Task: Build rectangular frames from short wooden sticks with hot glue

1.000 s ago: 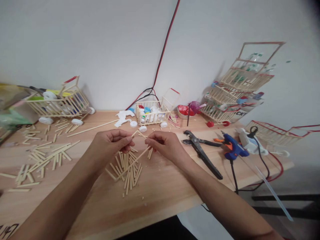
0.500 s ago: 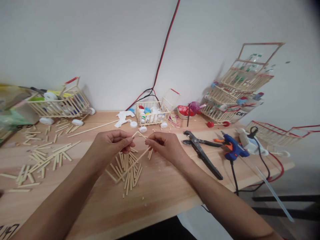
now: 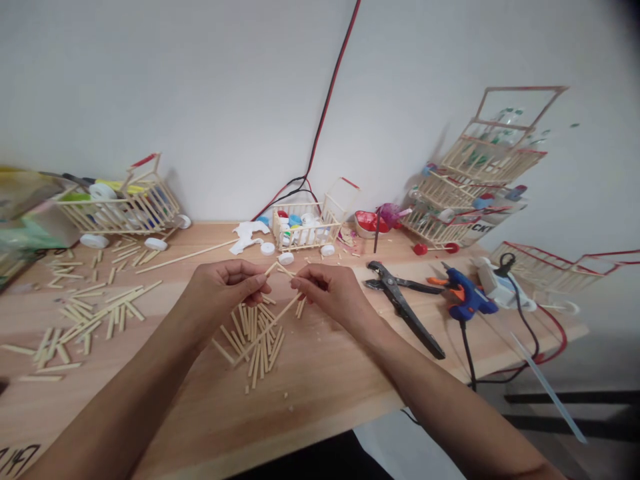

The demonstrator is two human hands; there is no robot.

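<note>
Both hands are raised over the table, fingers pinched on a thin wooden stick frame (image 3: 270, 325) with angled corners. My left hand (image 3: 235, 283) grips one side near the top corner. My right hand (image 3: 325, 290) grips the other side, close to that corner. A long stick of the frame slants down to the left, to a lower corner above a pile of short cut sticks (image 3: 257, 368). The fingers cover parts of the frame, so its full shape is hidden.
Stick carts stand at the left (image 3: 125, 207), the middle (image 3: 306, 233) and the right (image 3: 440, 227). Black pliers (image 3: 400, 300), a blue glue gun (image 3: 467, 297) and a white power strip (image 3: 503, 283) lie to the right. More cut sticks (image 3: 90, 320) are scattered left.
Almost nothing differs. Both hands keep their pinch on the stick frame in the same place, and the view has shifted only very slightly.
</note>
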